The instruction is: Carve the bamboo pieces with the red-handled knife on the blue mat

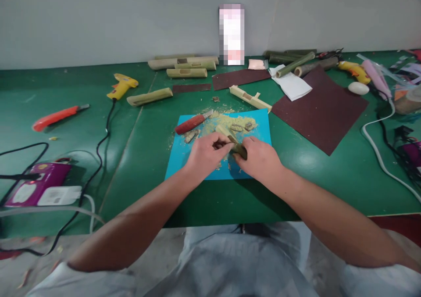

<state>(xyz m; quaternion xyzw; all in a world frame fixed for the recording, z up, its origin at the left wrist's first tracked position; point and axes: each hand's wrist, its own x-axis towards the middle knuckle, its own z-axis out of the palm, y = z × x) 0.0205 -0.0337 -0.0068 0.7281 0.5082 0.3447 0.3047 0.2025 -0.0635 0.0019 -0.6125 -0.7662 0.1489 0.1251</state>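
Observation:
Both my hands meet over a blue sheet (259, 121) on the green table (148, 165). My left hand (205, 154) is closed around the pale end of a short bamboo piece (230, 139). The fingers of my right hand (259, 159) grip its darker green end. Pale shavings (230, 122) and small offcuts are heaped on the sheet just beyond my hands. A red-handled knife (192, 123) lies on the sheet's far left corner, apart from both hands.
Carved bamboo tubes (184, 64) lie along the back wall. Dark sandpaper sheets (322, 108) lie at right, with a yellow glue gun (121, 86), a red cutter (55, 117) and a purple device (36, 187) with cables at left. More tools and cords crowd the far right.

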